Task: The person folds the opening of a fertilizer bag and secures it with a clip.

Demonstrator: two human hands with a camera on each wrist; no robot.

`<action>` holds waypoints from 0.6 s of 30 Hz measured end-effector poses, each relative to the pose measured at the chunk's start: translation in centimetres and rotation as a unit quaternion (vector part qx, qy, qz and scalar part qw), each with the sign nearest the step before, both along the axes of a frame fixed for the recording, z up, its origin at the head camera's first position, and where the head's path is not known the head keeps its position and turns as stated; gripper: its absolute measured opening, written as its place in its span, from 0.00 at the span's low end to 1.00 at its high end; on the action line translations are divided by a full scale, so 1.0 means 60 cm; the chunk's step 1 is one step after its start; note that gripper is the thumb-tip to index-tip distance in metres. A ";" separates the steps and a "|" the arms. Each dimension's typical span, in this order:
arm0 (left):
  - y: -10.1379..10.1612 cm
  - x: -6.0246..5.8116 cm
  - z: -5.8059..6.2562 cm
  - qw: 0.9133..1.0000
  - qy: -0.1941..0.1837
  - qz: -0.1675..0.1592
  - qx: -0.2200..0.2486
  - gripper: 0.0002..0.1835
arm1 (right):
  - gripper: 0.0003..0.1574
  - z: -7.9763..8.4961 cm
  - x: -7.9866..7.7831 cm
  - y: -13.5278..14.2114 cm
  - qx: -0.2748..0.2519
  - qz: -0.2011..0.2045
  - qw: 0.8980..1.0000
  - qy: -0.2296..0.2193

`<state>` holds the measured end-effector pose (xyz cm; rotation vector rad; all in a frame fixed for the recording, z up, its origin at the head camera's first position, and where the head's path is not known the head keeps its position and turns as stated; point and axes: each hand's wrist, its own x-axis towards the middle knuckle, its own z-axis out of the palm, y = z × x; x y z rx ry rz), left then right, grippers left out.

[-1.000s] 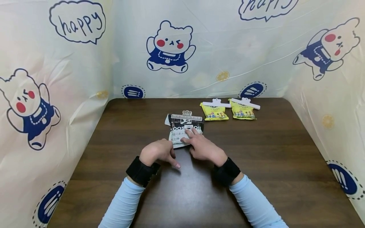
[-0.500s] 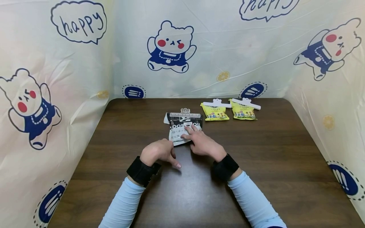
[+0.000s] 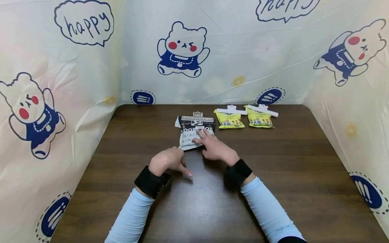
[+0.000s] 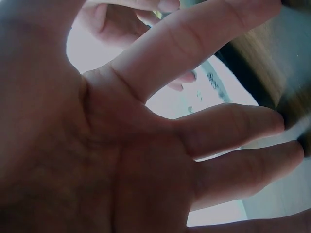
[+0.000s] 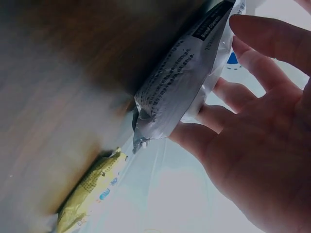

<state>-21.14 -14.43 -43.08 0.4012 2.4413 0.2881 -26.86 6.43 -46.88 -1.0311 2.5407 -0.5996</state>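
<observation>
A black and white printed bag (image 3: 189,137) lies on the table, its far end closed with a pale sealing clip (image 3: 197,118). My right hand (image 3: 215,148) rests on the bag's near right part, fingers spread. In the right wrist view, those fingertips touch the bag's (image 5: 175,82) top face. My left hand (image 3: 170,160) is just short of the bag's near left corner, thumb pointing right, holding nothing. Its fingers look extended and apart in the left wrist view, where the palm (image 4: 146,160) fills much of the picture.
Two yellow packets (image 3: 229,120) with white clips (image 3: 262,109) lie side by side at the table's back, right of the bag. The brown wooden table (image 3: 288,175) meets a printed cloth (image 3: 218,50) behind and at both sides.
The bag has slid away from me, toward the table's back, with my right hand moving along on it. My left hand has stayed nearly in place. The yellow packets have not moved.
</observation>
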 end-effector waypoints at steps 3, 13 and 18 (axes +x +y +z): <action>0.002 -0.001 -0.001 1.000 -0.003 -0.005 -0.004 0.20 | 0.41 -0.002 -0.011 -0.005 0.004 -0.002 1.000 0.005; 0.004 0.000 -0.001 1.000 -0.007 -0.009 -0.009 0.21 | 0.43 -0.004 -0.036 -0.012 0.011 0.002 1.000 0.014; 0.003 0.002 0.000 1.000 -0.007 -0.005 -0.010 0.21 | 0.43 -0.004 -0.048 -0.014 0.009 0.000 1.000 0.013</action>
